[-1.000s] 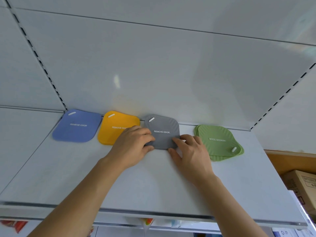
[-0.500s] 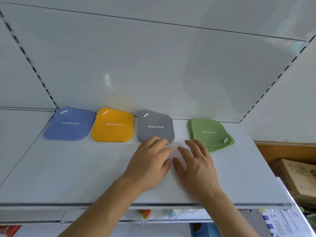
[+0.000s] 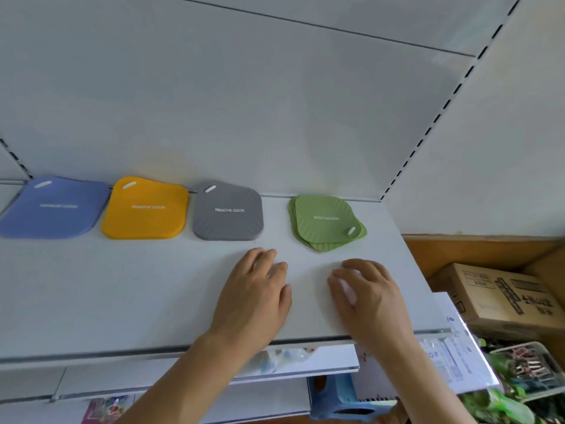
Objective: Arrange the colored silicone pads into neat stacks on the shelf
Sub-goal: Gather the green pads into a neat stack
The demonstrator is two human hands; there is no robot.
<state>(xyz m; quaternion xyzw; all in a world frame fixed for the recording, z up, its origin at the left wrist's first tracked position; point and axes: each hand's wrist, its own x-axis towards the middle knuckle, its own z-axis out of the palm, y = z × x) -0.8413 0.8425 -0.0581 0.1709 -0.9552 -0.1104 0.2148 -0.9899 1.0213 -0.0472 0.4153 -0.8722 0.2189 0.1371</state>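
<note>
Head view: 4 pad groups in a row, both hands empty

Head camera looks down on a white shelf point(image 3: 122, 301). Along its back edge lie a blue pad point(image 3: 55, 208), a yellow pad point(image 3: 145, 209) and a grey pad point(image 3: 227, 212), close together, each with a white tab at its rear-left corner. Further right, apart from them, sits the green stack point(image 3: 325, 221), its layers fanned out of line, perhaps 3 pads. Left hand point(image 3: 255, 295) and right hand point(image 3: 368, 295) rest near the shelf's front, fingers relaxed, each grip loose and holding nothing. A cardboard box point(image 3: 501, 295) sits beyond the shelf's right end.
</note>
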